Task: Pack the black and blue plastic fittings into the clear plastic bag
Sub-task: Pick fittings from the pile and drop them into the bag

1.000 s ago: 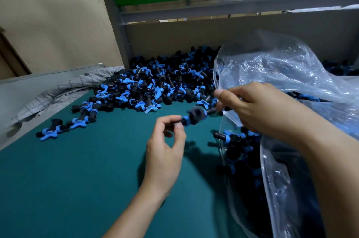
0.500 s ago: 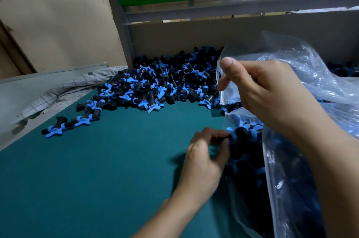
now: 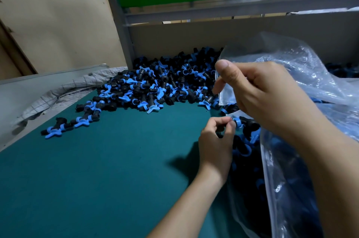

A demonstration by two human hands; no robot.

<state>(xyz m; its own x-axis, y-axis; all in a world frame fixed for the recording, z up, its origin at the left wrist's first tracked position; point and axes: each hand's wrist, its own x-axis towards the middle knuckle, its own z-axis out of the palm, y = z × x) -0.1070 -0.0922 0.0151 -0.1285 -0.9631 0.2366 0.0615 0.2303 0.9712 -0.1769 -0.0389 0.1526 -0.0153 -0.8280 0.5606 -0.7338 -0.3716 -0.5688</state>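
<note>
The right hand (image 3: 262, 94) pinches the clear plastic bag (image 3: 310, 74) open at its near-left edge. The left hand (image 3: 215, 140) curls beside a black and blue plastic fitting (image 3: 238, 122); I cannot tell whether it grips it.

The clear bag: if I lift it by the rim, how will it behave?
Probably floppy: the bag is crumpled and droops where the right hand pinches its rim. Likely heavy and sagging, since many fittings lie inside. Its glossy film may slip.
</note>
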